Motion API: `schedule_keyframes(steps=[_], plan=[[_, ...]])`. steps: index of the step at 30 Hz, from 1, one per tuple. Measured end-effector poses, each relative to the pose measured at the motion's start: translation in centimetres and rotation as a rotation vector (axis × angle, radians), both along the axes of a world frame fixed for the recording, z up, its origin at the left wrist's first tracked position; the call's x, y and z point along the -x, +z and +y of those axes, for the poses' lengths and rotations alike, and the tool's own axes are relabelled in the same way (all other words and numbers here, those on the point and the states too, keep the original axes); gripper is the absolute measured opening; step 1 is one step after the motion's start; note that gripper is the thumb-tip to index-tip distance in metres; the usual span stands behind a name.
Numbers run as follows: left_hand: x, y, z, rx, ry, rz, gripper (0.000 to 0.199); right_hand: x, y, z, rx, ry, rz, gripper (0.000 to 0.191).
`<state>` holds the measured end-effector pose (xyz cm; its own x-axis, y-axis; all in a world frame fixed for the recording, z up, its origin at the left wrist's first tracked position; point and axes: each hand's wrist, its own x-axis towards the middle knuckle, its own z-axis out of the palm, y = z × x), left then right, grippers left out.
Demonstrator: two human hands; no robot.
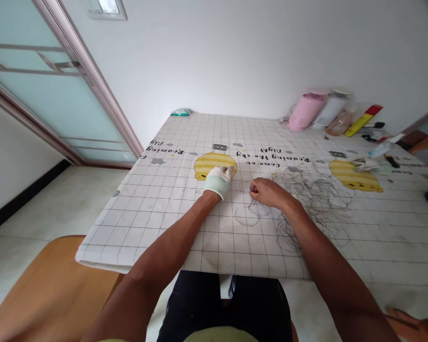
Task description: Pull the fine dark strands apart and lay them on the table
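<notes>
- Pale blue-green frosted panels fill the metal-framed door (pixel 57 99) at my far left, beside the white wall (pixel 207 57).
- Below it, a smooth brown wooden seat (pixel 43 285) stands by the counter's left end.
- The counter (pixel 157 228) in front of me wears a white cover with a dark grid, upside-down lettering and yellow striped balloon prints; a small green-and-white packet (pixel 181 112) lies at its back left corner, near the wall.
- My left hand (pixel 220 180), in a white knit glove with a pale green cuff, rests over the nearer balloon print, back up; the fingertips are hidden, so I cannot tell whether it grips anything.
- A few thin dark loose loops (pixel 248 221) lie on the cover just below and left of my other hand.
- My bare right hand (pixel 267 191) is curled closed above them; I cannot tell whether a strand is inside it.
- Behind, near the wall, stand a pink rounded cylinder (pixel 305 111).
- A wide tangle of thin dark wiry strands (pixel 316 199) spreads on the cover beside my right wrist and forearm.
- Further right are a white cylinder (pixel 329 111), a yellow-and-red box (pixel 363 121) and, nearer me, a crumpled whitish cloth-like bundle (pixel 369 164).
</notes>
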<state>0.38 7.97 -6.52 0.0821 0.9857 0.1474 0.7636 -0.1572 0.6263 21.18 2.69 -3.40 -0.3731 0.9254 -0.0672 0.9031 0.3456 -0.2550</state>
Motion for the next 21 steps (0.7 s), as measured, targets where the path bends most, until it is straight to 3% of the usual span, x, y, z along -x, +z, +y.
schedule_keyframes(steps=[7, 13, 18, 21], plan=[[-0.1, -0.4, 0.1, -0.037, -0.016, 0.035, 0.041, -0.9, -0.6, -0.7, -0.097, 0.042, 0.014, 0.005], [-0.1, 0.2, -0.5, -0.043, -0.039, 0.072, 0.039, -1.1, -0.8, -0.8, -0.054, 0.069, 0.012, 0.010], [-0.1, 0.7, -0.8, -0.025, -0.034, 0.058, 0.042, -0.9, -1.0, -1.0, -0.106, 0.124, -0.014, 0.012], [0.0, 0.9, -1.1, -0.002, -0.035, 0.034, 0.043, -1.8, -0.7, -1.0, -0.134, 0.087, 0.063, 0.010]])
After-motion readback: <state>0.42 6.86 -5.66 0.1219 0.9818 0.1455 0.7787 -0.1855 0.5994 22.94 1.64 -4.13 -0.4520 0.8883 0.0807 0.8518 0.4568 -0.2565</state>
